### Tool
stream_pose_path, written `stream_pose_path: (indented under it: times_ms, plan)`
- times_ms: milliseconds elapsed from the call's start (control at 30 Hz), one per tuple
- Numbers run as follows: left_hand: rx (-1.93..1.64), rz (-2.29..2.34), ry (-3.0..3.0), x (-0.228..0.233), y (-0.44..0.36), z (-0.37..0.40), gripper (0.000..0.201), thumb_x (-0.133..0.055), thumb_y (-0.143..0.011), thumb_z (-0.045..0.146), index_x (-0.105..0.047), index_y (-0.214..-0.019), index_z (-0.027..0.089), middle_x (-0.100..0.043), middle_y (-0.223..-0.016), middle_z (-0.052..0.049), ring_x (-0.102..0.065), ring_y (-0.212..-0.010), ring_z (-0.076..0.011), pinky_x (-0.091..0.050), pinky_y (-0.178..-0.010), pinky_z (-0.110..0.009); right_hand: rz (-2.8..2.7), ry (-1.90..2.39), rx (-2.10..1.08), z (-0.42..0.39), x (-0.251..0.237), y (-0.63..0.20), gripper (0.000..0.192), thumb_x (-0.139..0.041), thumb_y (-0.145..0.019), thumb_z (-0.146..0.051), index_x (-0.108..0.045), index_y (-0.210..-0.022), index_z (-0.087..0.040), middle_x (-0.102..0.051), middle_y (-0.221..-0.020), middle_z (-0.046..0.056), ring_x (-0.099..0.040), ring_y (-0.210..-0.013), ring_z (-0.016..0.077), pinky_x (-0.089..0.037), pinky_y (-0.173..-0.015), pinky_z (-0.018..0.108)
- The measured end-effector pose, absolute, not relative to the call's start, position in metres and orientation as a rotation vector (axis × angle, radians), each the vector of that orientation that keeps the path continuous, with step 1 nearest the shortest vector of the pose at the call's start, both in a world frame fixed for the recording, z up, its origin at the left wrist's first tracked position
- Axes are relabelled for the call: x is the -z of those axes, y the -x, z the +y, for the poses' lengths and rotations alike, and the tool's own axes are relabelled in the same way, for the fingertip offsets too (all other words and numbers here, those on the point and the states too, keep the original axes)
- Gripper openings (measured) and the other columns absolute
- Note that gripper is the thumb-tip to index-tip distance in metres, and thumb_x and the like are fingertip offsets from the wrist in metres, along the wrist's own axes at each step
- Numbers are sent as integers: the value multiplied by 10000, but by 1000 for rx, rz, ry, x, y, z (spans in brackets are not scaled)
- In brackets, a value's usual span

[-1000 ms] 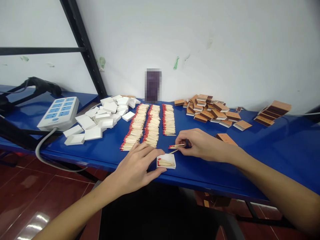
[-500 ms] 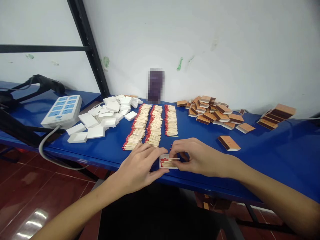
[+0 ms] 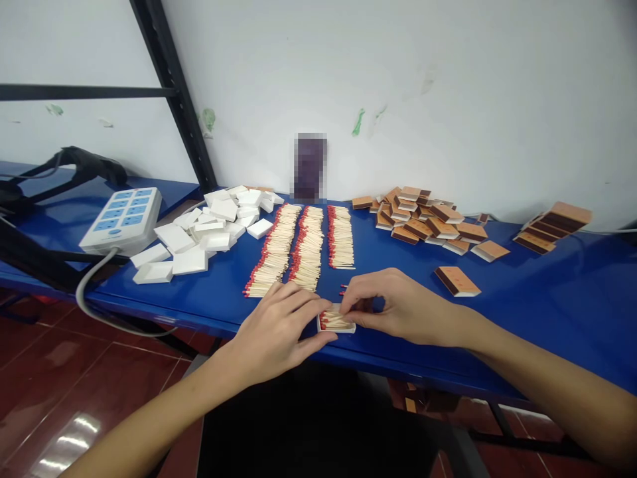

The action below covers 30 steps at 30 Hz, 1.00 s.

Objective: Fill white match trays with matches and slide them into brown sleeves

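A small white matchbox tray (image 3: 336,321) filled with red-tipped matches lies near the front edge of the blue table (image 3: 547,292). My left hand (image 3: 279,328) holds the tray's left side with thumb and fingers. My right hand (image 3: 393,305) rests on the tray's right end, its fingertips pressing on the matches inside. A couple of loose matches (image 3: 343,289) lie just behind the tray. Three rows of red-tipped matches (image 3: 303,247) are laid out on the table beyond my hands.
A heap of empty white trays (image 3: 209,229) sits at the left, beside a white power strip (image 3: 122,220) with a grey cable. Brown matchbox sleeves (image 3: 423,222) are piled at back right, one sleeve (image 3: 458,281) lies alone, and a stack (image 3: 555,226) stands far right. A black frame post (image 3: 174,93) rises behind.
My right hand carried a few matches from behind the tray into it, and now its fingers press down on the tray's right end. My left hand stayed on the tray.
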<state>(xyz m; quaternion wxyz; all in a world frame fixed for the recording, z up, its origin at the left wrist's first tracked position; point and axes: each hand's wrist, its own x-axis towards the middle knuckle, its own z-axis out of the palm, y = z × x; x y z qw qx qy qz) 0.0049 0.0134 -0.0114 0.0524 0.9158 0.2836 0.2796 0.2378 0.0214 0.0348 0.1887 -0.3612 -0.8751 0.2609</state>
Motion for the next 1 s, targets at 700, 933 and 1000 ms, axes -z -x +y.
stream_pose_path:
  times_ms: [700,933,1000]
  plan:
    - [-778,820,-2803,11,-4,13,205,-556,-971,354,-597,-1065,176,-640,-1067,-50,-552,-1015,-216,-418,-907,-388,-2427,1010,-469,26,-32,-247,157,-604,-909,-307,-699,-872,-189,-681,-778,11,-558,-617,102,-409,-562,231]
    - [-801,830,-2807,9,-3,12,239,-558,-968,344,-578,-1135,175,-632,-1084,-72,-543,-1010,-226,-428,-916,-396,-2690,1289,-185,40,-34,-266,200,-595,-865,-317,-649,-1002,-181,-632,-929,68,-576,-753,189,-404,-650,305]
    - [-815,823,-2809,9,-3,12,213,-559,-966,338,-587,-1104,177,-631,-1077,-73,-548,-1003,-225,-430,-914,-394,-2697,1276,-273,40,-34,-265,143,-578,-869,-303,-634,-940,-192,-626,-905,60,-566,-753,189,-398,-651,305]
